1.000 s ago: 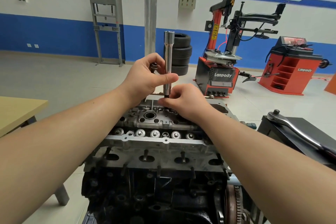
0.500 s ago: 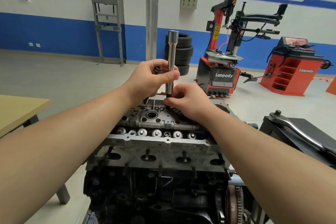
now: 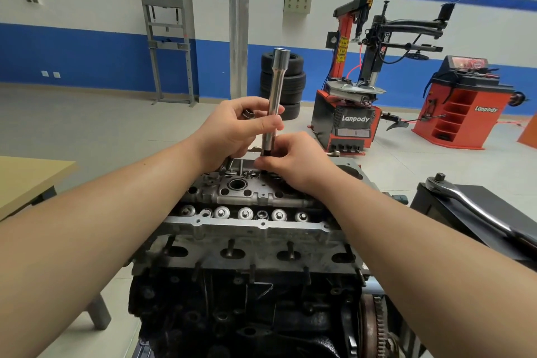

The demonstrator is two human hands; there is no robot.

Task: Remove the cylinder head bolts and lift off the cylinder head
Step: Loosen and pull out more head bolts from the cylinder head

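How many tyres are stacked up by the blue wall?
3 show: top tyre, middle tyre, bottom tyre, one pile behind the socket extension, which may hide more.

Two hands (image 3: 232, 131) (image 3: 293, 160), one long socket extension (image 3: 274, 96), one ratchet wrench (image 3: 470, 206), four stacked tyres (image 3: 283, 81).

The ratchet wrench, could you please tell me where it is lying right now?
In the head view the ratchet wrench lies untouched at the right edge, on a dark stand beside the engine, right of the right hand.

Far right, a tyre changer (image 3: 356, 113) and red wheel balancer (image 3: 462, 107); stacked tyres (image 3: 292, 78) between; wooden desk (image 3: 26, 177) near left.
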